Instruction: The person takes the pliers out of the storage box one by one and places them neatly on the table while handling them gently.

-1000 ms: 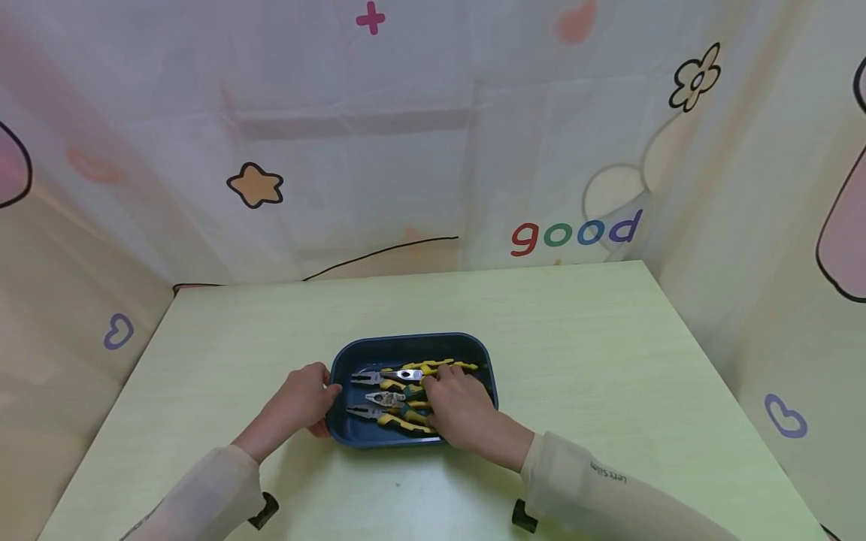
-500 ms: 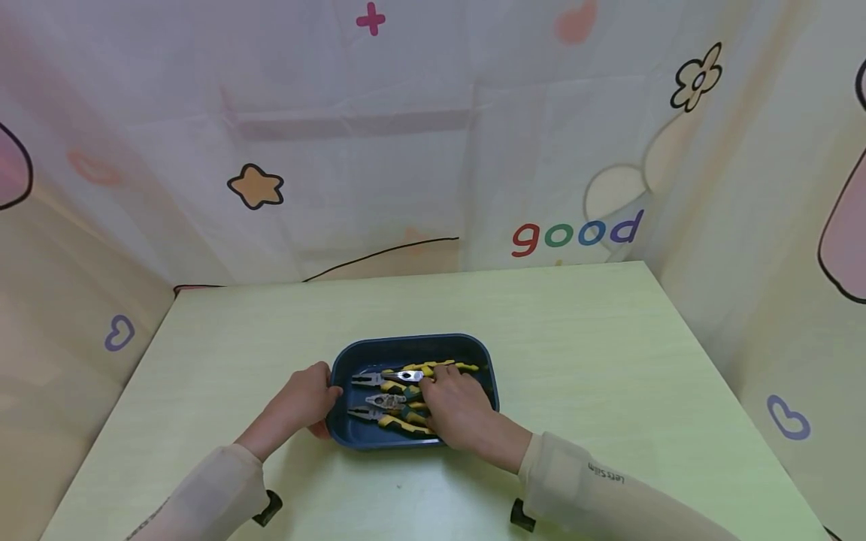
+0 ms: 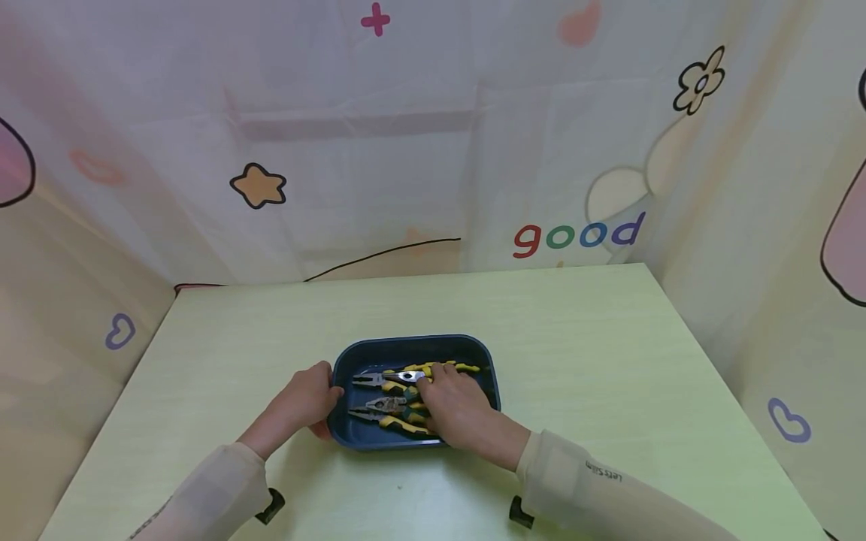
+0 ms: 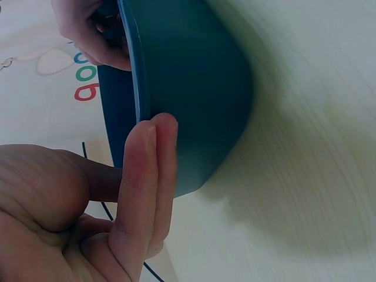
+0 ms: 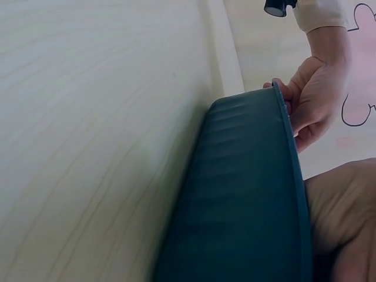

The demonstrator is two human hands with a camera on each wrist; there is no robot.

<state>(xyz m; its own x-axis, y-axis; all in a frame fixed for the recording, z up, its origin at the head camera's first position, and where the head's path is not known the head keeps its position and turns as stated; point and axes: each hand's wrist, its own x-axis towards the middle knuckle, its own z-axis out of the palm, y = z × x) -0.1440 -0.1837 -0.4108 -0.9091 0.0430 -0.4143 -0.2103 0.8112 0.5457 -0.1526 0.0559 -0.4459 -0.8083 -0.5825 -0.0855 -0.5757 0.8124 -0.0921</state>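
A dark blue tray (image 3: 413, 445) on the table holds several pairs of pliers with yellow-and-green or yellow-and-black handles. My left hand (image 3: 307, 397) pinches the tray's left end, thumb over the rim and fingers against the outer wall, as the left wrist view shows. My right hand (image 3: 456, 406) reaches into the tray's right half, curled over the handles of the middle pliers (image 3: 387, 404); its fingertips are mostly hidden. The heads of the pliers point left. The nearest pliers (image 3: 399, 424) lie along the front wall, partly under the middle pair's head.
The pale green table (image 3: 555, 323) surrounds the tray. Printed curtains (image 3: 379, 173) enclose it at the back and both sides. Each wrist carries a small black mount (image 3: 521, 512) near the sleeve cuff.
The middle pliers' head has shifted slightly toward the nearest pair, and my right hand has moved a touch left. My left hand keeps its hold on the tray.
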